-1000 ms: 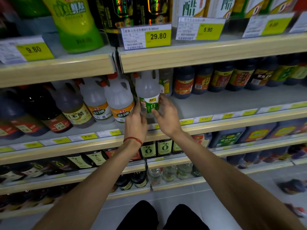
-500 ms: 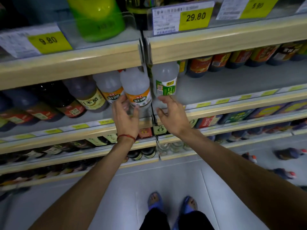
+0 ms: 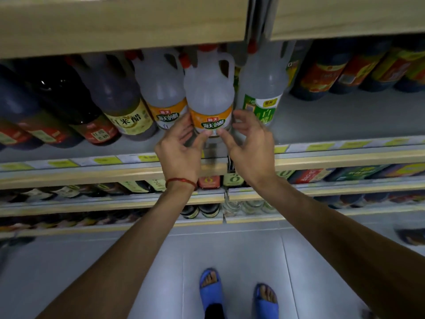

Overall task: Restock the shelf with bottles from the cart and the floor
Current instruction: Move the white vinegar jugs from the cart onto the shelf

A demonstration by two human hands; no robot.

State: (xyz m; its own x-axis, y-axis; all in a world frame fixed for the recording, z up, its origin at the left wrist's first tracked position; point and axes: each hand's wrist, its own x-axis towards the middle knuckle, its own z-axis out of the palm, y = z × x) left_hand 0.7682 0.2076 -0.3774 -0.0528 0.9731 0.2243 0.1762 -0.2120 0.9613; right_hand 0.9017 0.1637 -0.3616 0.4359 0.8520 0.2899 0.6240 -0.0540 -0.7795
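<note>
A white vinegar jug with an orange label (image 3: 209, 93) stands near the front of the grey shelf (image 3: 333, 118), at the centre. My left hand (image 3: 179, 148) cups its lower left side, and my right hand (image 3: 250, 143) its lower right side. Both thumbs touch the bottom of the label. A clear bottle with a green label (image 3: 262, 88) stands upright just right of the jug, behind my right fingers. A second orange-label jug (image 3: 161, 88) stands to the left.
Dark sauce bottles (image 3: 57, 107) fill the shelf's left part, and more dark bottles (image 3: 322, 77) line the back right. The upper shelf edge (image 3: 138, 24) hangs close overhead. Lower shelves hold small bottles. A dark bottle (image 3: 411, 236) lies on the floor at right.
My hands let go of the green-label bottle, which now stands on the shelf, and moved left onto the orange-label jug. The view tilted down.
</note>
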